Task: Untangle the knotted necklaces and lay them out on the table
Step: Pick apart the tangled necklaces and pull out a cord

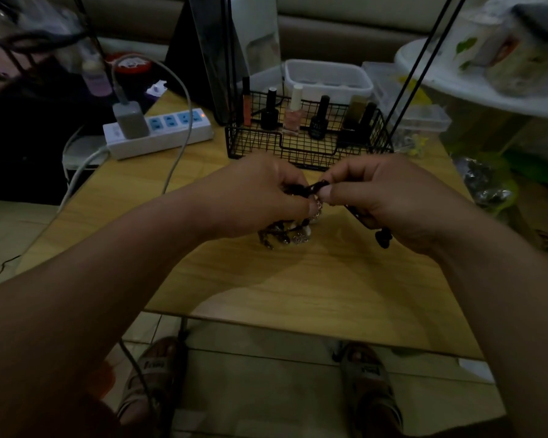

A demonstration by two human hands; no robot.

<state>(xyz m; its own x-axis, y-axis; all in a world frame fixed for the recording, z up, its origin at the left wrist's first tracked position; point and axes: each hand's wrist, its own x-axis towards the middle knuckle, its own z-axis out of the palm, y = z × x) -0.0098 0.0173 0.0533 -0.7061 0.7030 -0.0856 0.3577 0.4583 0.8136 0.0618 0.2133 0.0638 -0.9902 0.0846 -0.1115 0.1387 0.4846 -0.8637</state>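
Dark beaded strand (310, 187): stretched short between both hands, probably so the knot loosens.
Left hand (260, 197): fingers curled, with the tips pinching the tangle to anchor it.
Right hand (389, 203): thumb and forefinger clamped on the strand. A loose dark end (383, 239) dangles under the palm.
Knotted bunch of dark and silvery necklaces (285, 233): hangs below the left hand. Whether its lowest part touches the table I cannot tell.
Pale wooden table (298, 295): the work is held low over it, likely so that freed pieces drop safely.
Black wire basket (307, 147): stands behind the hands, apart, holding small bottles.
Progress: I judge it early, as no necklace lies straightened out.
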